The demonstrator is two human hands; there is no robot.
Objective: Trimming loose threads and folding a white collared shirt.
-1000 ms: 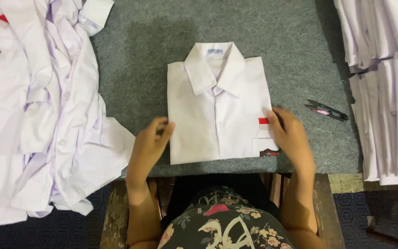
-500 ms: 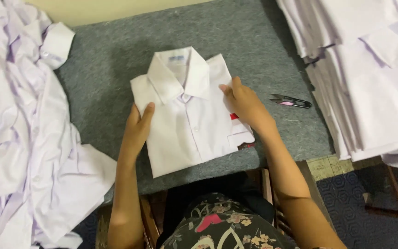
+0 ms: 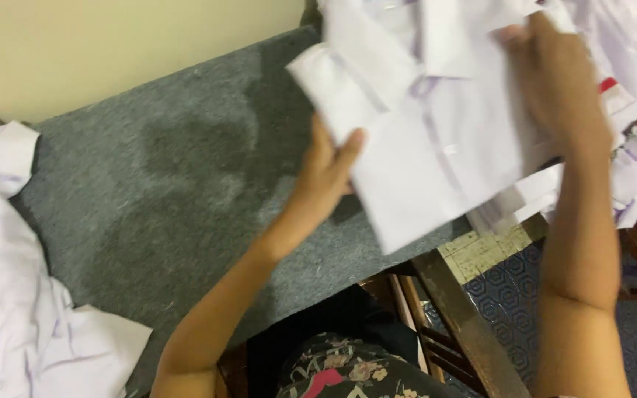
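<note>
While the folded white shirt (image 3: 436,140) hangs tilted in the air above the right edge of the grey felt surface (image 3: 164,191), both hands grip it. The left hand (image 3: 326,173) holds it from beneath at its lower left edge, thumb up against the cloth and fingers hidden behind it. The right hand (image 3: 554,81) clasps the shirt's right side from above, its fingers spread over the fabric near the collar; motion blur softens the outline. Behind and right of the shirt lies a stack of white shirts (image 3: 628,147), one showing a small red patch. At the far left, a heap of loose white shirts (image 3: 9,295) spills over the surface. Below the surface's right corner, a wooden frame (image 3: 466,317) and patterned blue floor (image 3: 517,295) show.
</note>
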